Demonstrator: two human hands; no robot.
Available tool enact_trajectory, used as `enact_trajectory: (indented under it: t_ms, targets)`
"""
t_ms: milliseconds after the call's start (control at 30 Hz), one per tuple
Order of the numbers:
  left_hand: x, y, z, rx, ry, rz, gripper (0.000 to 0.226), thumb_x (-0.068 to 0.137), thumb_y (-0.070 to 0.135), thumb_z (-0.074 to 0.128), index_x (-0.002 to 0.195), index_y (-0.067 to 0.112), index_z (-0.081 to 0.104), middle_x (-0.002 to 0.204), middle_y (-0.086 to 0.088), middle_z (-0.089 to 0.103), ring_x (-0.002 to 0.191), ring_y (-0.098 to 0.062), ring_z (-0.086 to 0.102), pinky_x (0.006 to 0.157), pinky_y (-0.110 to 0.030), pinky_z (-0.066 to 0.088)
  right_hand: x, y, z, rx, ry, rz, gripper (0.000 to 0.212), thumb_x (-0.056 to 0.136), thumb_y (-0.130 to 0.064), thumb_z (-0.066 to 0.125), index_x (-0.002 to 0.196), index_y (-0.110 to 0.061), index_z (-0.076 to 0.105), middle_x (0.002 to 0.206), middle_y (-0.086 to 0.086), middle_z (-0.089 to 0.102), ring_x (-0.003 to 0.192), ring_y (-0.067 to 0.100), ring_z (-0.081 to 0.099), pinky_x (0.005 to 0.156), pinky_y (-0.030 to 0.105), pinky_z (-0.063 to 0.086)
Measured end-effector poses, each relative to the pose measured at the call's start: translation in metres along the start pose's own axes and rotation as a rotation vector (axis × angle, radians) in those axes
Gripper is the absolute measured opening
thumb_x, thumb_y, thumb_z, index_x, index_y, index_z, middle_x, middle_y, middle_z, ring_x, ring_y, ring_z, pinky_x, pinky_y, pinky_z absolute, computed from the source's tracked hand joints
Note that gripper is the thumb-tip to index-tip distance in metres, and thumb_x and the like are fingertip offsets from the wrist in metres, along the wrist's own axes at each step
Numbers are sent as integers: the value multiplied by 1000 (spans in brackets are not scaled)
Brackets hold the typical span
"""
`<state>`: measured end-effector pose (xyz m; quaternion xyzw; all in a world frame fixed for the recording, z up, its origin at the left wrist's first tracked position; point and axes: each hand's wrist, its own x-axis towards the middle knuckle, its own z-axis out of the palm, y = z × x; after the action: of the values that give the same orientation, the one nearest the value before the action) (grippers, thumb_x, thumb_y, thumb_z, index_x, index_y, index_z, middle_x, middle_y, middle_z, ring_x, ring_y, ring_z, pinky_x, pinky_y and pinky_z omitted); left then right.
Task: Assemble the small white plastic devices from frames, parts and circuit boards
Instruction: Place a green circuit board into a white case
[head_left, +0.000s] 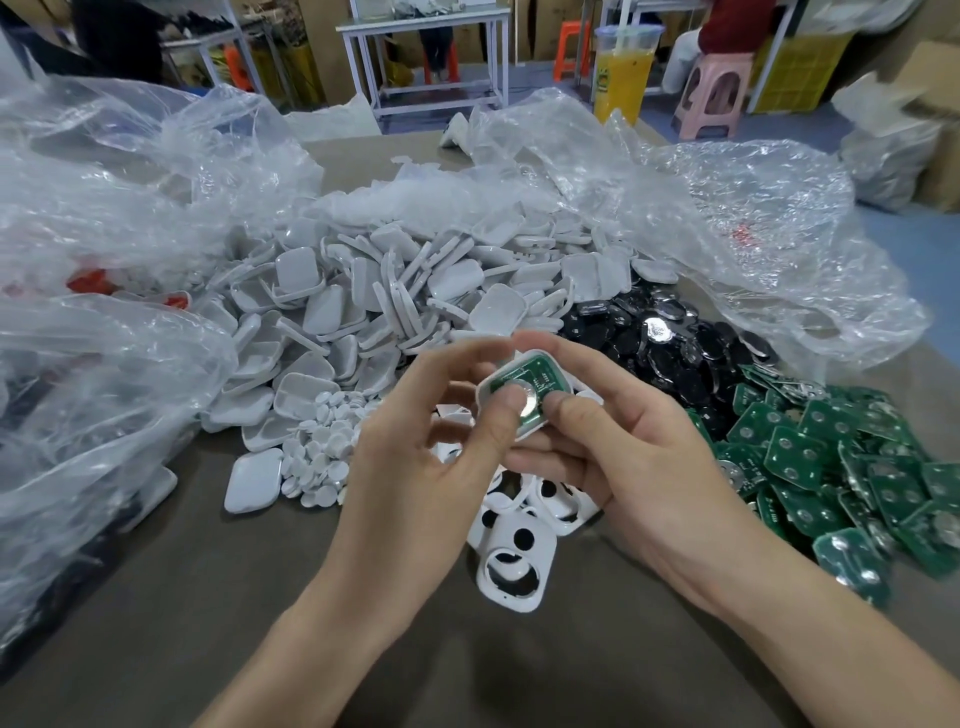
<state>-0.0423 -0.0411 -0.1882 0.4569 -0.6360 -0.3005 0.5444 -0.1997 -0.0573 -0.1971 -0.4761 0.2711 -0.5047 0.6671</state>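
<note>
While the left hand (431, 447) and right hand (628, 457) are gripping the frame (530, 431), thumbs are pressing the board (543, 375) into it; probably needing even pressure next.

Brown tabletop (156, 597) running out wide here. Straight ahead, well beyond the left hand (410, 467), there's a white metal-framed table (426, 21) standing on the floor, brown cardboard stacked behind it. Up past the right hand (639, 467), a tall clear cup of orange drink (623, 78) sits at the tabletop's far edge, an orange stool (571, 47) behind it. Further right, a pink stool (714, 98), someone in a red top (737, 23) just above it, a yellow crate (800, 73) beside. Far right: cardboard boxes (935, 119), blue floor (904, 228) below them.
</note>
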Motion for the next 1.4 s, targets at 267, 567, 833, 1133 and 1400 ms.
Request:
enact_trajectory:
  t_ms: [267,567,833,1133,1400]
  targets:
    - [3,3,-3,-297,-61,-193,29,83,28,70,112,31,70,98,3,75,91,-9,72,73,-15,54,0,1,-2,-19,-18,-2,39,97,-11,48,130,-23,65,116,11,74,93,23,76,81,25,59]
    - [3,3,-3,-372,-89,-204,26,84,22,74,107,34,72,87,1,72,86,-8,71,73,-16,54,0,2,-2,-72,-5,-20,38,94,-18,63,131,-24,65,110,19,74,92,27,75,80,26,59]
    - [3,4,-4,-316,-123,-174,29,86,19,69,110,36,70,83,6,63,91,-12,69,76,-20,56,-2,0,2,-84,5,-33,37,93,-16,60,129,-21,66,109,15,75,91,27,75,77,24,60]
    - [2,4,-2,-283,-90,-179,27,92,7,71,100,33,73,94,10,75,92,-11,69,76,-17,55,-1,1,0,-179,-56,-54,32,99,-23,56,128,-33,67,117,5,74,95,24,75,83,25,58]
    - [5,-2,-3,-307,-66,-259,24,81,25,74,102,38,73,93,-3,71,95,-25,70,81,-25,58,0,-1,-2,54,11,67,37,100,-20,43,126,-17,69,112,20,74,95,32,74,76,30,61]
